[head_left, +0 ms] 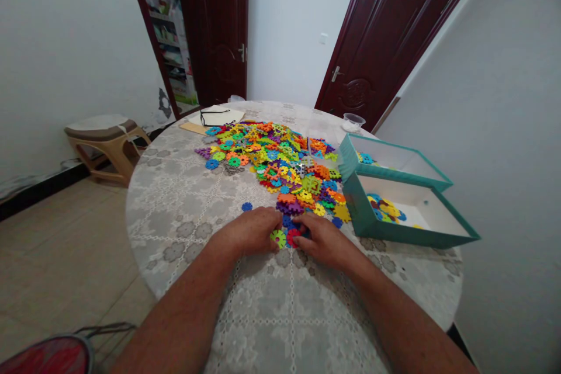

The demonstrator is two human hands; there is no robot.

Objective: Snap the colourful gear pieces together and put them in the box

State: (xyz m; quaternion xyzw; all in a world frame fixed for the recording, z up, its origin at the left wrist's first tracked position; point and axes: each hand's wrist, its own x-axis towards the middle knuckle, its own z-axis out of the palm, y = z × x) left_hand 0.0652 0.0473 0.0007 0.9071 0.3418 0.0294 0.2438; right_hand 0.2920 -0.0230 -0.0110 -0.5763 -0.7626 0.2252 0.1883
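Observation:
My left hand (258, 230) is closed at the near edge of the pile, thumb and fingers gripping a yellow-green notched building disc (277, 238). Facing it, my right hand (322, 238) pinches a red notched disc (292, 238). These two discs sit side by side, close together; whether they are joined I cannot tell. Just behind them, between the hands, are blue discs (287, 222), partly covered by my fingers. A single blue disc (246, 207) lies on the tablecloth beyond my left hand. The large mixed pile of coloured discs (272, 155) spreads across the table ahead.
Two teal boxes (359, 210) with a few discs inside stand at the right. Eyeglasses (214, 117) rest on paper at the back left. A clear plastic tub (353, 121) is at the far edge of the round table (170, 187). A stool (105, 140) stands left.

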